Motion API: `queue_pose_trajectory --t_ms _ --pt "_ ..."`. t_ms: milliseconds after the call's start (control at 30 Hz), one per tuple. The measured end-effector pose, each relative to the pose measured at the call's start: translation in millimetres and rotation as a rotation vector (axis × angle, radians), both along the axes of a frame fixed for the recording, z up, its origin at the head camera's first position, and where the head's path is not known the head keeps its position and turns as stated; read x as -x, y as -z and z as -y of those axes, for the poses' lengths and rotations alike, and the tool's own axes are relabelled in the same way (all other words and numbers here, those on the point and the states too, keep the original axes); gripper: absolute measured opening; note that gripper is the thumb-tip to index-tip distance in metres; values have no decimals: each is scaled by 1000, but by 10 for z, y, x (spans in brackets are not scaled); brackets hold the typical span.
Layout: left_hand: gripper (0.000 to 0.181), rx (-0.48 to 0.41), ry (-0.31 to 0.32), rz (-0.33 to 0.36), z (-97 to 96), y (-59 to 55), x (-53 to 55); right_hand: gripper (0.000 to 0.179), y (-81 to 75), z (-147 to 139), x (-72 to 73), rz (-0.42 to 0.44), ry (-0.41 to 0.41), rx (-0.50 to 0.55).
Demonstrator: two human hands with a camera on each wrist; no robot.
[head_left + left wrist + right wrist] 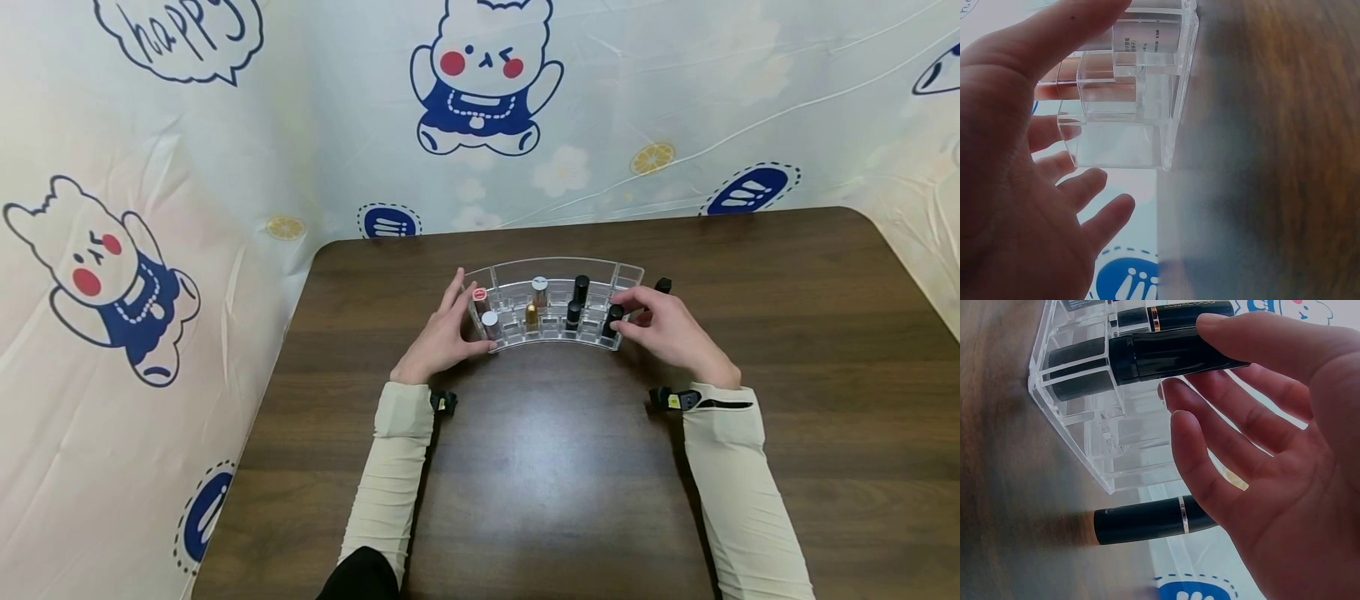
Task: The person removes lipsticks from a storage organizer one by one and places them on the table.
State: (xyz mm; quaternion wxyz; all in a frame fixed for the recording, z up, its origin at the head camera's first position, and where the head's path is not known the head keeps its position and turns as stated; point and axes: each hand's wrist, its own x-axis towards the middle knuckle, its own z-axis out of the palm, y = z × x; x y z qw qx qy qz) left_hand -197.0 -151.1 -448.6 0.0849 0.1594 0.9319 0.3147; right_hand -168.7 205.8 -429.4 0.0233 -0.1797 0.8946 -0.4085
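A curved, tiered clear acrylic lipstick organizer (555, 268) stands on the table. My left hand (442, 337) holds its left end, thumb at the front corner and fingers along the side, the last two spread away in the left wrist view. At the front right slot, my right hand (663, 325) pinches the upper part of a black lipstick tube (1166, 356), whose lower end sits inside the slot. Other tubes stand in the organizer: a red-topped one (480, 296), a pale silver one (491, 323), a gold one (531, 316), a silver one (539, 289) and two black ones (581, 288).
Just right of the organizer, another black lipstick tube (1141, 522) stands upright on the brown wooden table (555, 467), partly behind my right hand in the head view. A printed cloth (337, 125) hangs along the table's back and left edges.
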Motion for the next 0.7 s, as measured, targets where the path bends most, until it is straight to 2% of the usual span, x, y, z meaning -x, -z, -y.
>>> queue_pose_trajectory --t_ms 700 --pt "103 3 8 -3 8 2 0 32 -73 6 -22 -42 -4 21"
